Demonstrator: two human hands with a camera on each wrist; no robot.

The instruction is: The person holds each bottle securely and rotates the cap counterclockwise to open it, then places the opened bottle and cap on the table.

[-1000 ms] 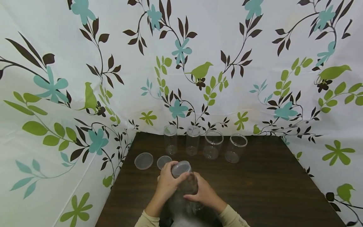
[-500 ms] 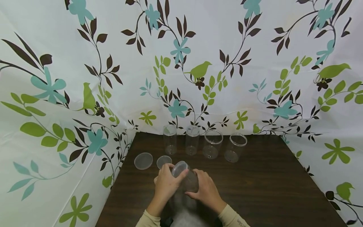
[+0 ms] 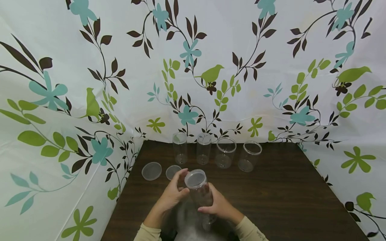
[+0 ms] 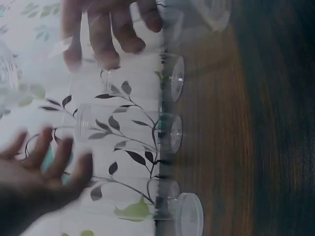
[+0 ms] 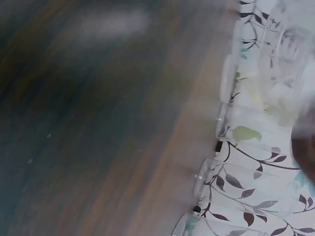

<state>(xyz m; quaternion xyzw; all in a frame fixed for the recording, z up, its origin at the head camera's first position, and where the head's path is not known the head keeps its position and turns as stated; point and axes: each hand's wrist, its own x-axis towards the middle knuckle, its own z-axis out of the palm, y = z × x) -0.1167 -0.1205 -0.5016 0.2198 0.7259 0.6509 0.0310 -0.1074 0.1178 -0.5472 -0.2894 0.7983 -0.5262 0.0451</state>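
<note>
Head view, bottom centre: the right hand (image 3: 222,205) keeps a firm grip round a clear jar (image 3: 200,196), its thumb across the near side. The jar is tilted, with a round cap (image 3: 195,178) on its upper end. Just left of it, the left hand (image 3: 169,195) has a wide grip, thumb and fingers apart beside the cap; contact with it cannot be told. At lower left of the left wrist view, this hand's fingers are spread and blurred

Left of centre on the dark tabletop (image 3: 286,187) lie a large lid (image 3: 151,171) and a small lid (image 3: 173,172), the latter close to the left fingers. Behind, two narrow jars (image 3: 180,150) and two wide jars (image 3: 224,155) stand in a row mid-frame. Floral cloth (image 3: 217,107) fills the upper frame
</note>
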